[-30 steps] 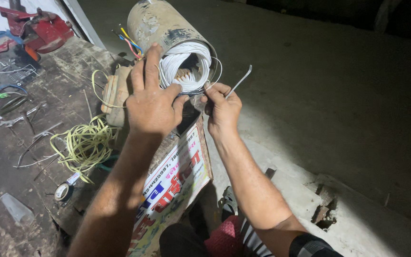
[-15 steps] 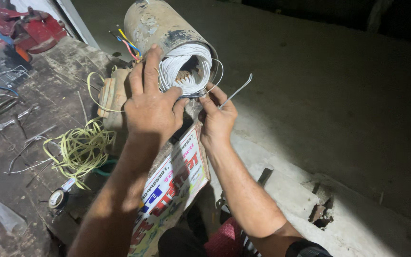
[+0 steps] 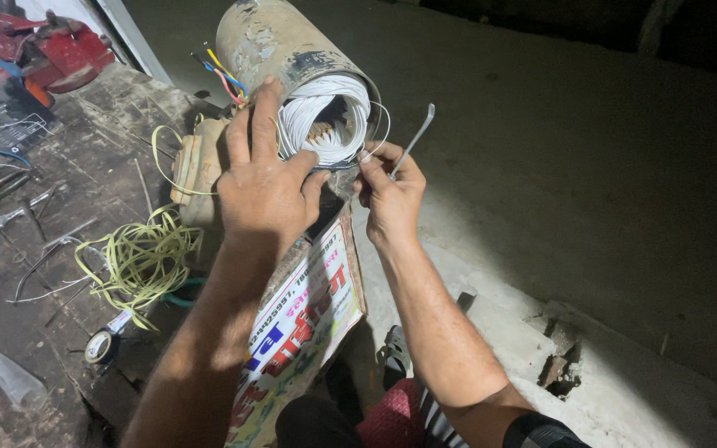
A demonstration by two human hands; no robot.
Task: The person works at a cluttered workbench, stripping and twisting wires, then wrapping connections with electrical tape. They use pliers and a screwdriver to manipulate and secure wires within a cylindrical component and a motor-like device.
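Nearest me, a printed poster (image 3: 304, 332) hangs off the surface (image 3: 10, 323). Above it, my left hand (image 3: 263, 187) presses the white wire winding (image 3: 325, 116), fingers (image 3: 263, 112) spread over its rim at ten o'clock. My right hand (image 3: 392, 195) pinches a thin white strip (image 3: 412, 141) at four o'clock of the winding. Beyond, the rusty metal cylinder (image 3: 280, 46) holds the winding in its open end.

Red vise (image 3: 51, 50) cut off at top edge — left hand (image 3: 263, 187) hides cylinder's side.
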